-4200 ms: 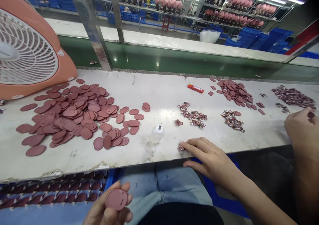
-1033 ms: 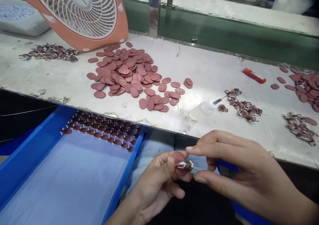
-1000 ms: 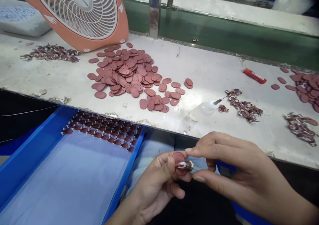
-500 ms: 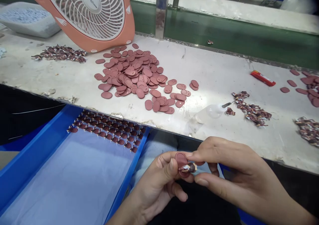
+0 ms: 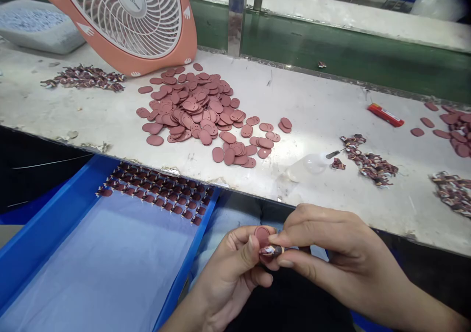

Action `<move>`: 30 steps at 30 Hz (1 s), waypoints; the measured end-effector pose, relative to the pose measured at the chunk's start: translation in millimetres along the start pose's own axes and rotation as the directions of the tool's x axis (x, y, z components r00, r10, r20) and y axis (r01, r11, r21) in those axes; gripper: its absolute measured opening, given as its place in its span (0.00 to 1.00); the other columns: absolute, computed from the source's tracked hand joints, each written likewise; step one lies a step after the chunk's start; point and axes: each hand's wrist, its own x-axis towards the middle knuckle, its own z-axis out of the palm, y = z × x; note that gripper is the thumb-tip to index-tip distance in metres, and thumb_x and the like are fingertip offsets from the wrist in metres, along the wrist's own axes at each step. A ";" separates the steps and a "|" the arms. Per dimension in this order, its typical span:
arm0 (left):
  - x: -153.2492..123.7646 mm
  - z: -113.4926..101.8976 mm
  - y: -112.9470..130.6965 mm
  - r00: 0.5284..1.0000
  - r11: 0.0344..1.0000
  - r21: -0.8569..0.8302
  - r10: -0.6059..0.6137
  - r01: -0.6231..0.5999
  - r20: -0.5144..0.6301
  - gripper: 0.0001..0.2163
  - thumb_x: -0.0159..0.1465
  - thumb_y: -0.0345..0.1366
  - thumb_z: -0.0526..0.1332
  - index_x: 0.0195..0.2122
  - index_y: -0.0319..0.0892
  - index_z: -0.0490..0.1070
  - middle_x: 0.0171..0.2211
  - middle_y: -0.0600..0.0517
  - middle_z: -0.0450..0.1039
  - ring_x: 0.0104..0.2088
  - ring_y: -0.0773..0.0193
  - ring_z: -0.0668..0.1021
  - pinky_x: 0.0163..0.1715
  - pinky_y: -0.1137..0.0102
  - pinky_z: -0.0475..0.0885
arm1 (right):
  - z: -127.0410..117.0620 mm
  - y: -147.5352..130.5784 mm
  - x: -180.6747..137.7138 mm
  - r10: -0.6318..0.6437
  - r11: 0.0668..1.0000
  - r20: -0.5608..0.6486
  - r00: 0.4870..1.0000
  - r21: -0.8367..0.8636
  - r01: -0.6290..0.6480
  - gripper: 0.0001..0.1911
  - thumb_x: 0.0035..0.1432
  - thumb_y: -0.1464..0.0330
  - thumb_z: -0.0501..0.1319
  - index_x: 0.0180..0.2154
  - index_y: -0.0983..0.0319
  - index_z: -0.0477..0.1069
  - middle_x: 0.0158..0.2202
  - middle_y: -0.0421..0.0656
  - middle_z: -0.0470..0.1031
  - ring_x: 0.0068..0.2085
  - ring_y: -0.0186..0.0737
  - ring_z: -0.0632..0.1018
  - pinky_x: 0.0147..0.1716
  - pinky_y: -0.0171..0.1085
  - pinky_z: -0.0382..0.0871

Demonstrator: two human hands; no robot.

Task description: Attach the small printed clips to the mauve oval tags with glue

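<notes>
Pinched between the thumb and fingers of my left hand (image 5: 231, 268) is a reddish-brown oval disc (image 5: 261, 233). Across its face lies a small brown-and-white painted figurine (image 5: 270, 250). My right hand (image 5: 338, 246) grips the figurine's right end between thumb and fingertips, which partly cover it. Both hands meet in front of the bench edge, over my lap. On the bench beyond them, a clear squeeze bottle (image 5: 307, 166) with a thin metal tip lies on its side, near a pile of similar figurines (image 5: 371, 166).
A heap of oval discs (image 5: 206, 109) spreads in front of an orange fan (image 5: 162, 64). At the left, a blue tray (image 5: 84, 253) holds rows of discs with figurines. The white bench (image 5: 324, 111) also bears a red packet (image 5: 385, 114) and more discs at right.
My right fingertips have moved left and now close on the figurine's end, which showed uncovered before. The left hand keeps its hold on the disc. The view has shifted slightly.
</notes>
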 end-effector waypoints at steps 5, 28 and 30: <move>-1.7 -3.1 0.1 1.000 1.000 0.000 -0.002 0.002 -0.020 0.11 0.51 0.37 0.77 0.34 0.40 0.83 0.27 0.53 0.77 0.26 0.72 0.78 0.21 0.83 0.72 | 1.2 1.4 1.1 0.016 1.000 0.022 1.000 0.009 -0.016 0.06 0.63 0.75 0.66 0.40 0.60 0.78 0.34 0.40 0.78 0.34 0.30 0.78 0.34 0.29 0.73; -0.4 2.8 7.7 0.771 0.786 0.374 0.593 -0.492 -0.232 0.12 0.49 0.41 0.77 0.28 0.42 0.78 0.24 0.56 0.70 0.21 0.72 0.69 0.15 0.80 0.68 | 45.8 36.2 14.6 -0.589 0.644 -0.108 0.801 -0.661 0.385 0.15 0.59 0.80 0.65 0.49 0.71 0.74 0.30 0.45 0.73 0.29 0.37 0.72 0.24 0.37 0.67; -0.9 1.9 8.5 0.758 0.797 0.361 0.588 -0.484 -0.282 0.13 0.51 0.42 0.76 0.28 0.42 0.77 0.24 0.56 0.71 0.21 0.73 0.69 0.15 0.80 0.68 | 52.8 38.8 20.7 -0.590 0.660 -0.125 0.798 -0.643 0.388 0.15 0.60 0.76 0.66 0.49 0.66 0.74 0.30 0.45 0.74 0.29 0.38 0.74 0.23 0.37 0.69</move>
